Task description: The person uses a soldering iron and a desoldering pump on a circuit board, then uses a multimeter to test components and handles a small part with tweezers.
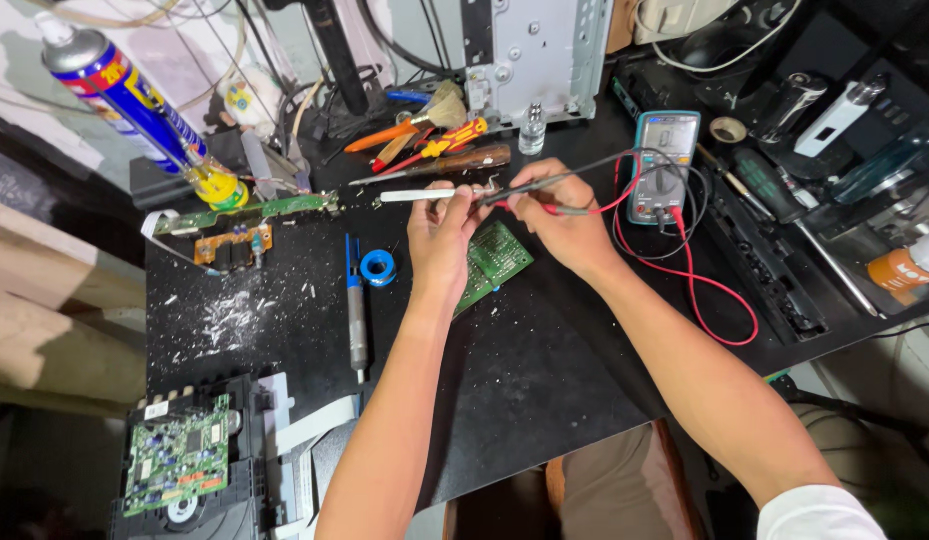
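Two hands, two probes, one board under them.

Your left hand (440,235) pinches the red probe (500,200); your right hand (560,225) is closed around the black probe (570,180). Both tips meet above the green board (497,255) on the black bench (545,380). One meter (663,165) sits just right; three screwdrivers (435,150) lie behind; one spray can (135,105) stands left.

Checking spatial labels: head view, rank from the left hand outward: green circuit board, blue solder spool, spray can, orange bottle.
1. Green circuit board, just right of the left hand, partly under it.
2. Blue solder spool, just left.
3. Spray can, far upper left.
4. Orange bottle, far right edge.
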